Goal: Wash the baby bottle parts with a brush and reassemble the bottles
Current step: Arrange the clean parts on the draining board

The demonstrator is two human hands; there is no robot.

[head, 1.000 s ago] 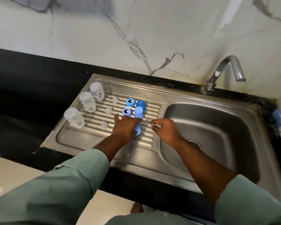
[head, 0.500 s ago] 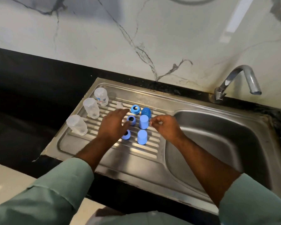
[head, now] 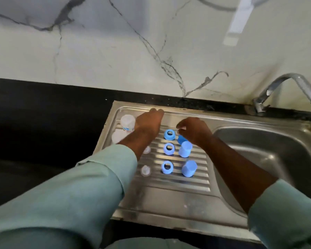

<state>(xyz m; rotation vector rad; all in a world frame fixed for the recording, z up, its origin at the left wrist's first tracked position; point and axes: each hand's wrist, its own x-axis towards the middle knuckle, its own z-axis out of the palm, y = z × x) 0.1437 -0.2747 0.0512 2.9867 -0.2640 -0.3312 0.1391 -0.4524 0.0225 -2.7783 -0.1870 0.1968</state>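
Note:
Three blue rings point(head: 169, 134) point(head: 169, 148) point(head: 167, 167) stand in a column on the ribbed drainboard point(head: 169, 191). Beside them are two light blue caps point(head: 185, 149) point(head: 189, 168) and a darker blue cap point(head: 181, 139), the last half hidden under my right hand point(head: 194, 131). That hand hovers with loosely curled fingers and nothing seen in it. My left hand point(head: 147, 121) reaches to the drainboard's far edge, its fingers bent down, and what lies under them is hidden. Two clear bottles point(head: 127, 121) point(head: 117, 136) show beside my left arm. Two clear nipples point(head: 147, 150) point(head: 145, 170) lie near the rings.
The steel sink basin point(head: 258, 150) opens to the right of the drainboard, with the tap point(head: 285, 87) above its far corner. Black countertop point(head: 43, 123) runs along the left. A marble wall point(head: 151, 42) rises behind.
My left hand has moved from the blue rings to the far edge of the drainboard. My right hand has shifted slightly farther back, over the darker cap. The camera has come closer.

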